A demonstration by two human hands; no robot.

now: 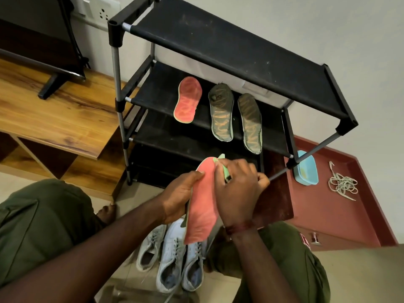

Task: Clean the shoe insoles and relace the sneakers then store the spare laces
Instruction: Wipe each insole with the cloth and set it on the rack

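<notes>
Pink insole (202,212) in front of shoe rack (218,40), above sneakers (172,259): light, thin, floppy foam (prob). L grip (181,193) pinches its side edge; R grip (238,189) curled round green brush (225,171) at toe. Back it w/ palm

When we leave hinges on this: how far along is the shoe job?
Three insoles lie on the rack shelf, seemingly finished. In hand: the left hand holds a red insole while the right hand works it with a green tool. Left: the sneakers and loose laces, unstored.
</notes>
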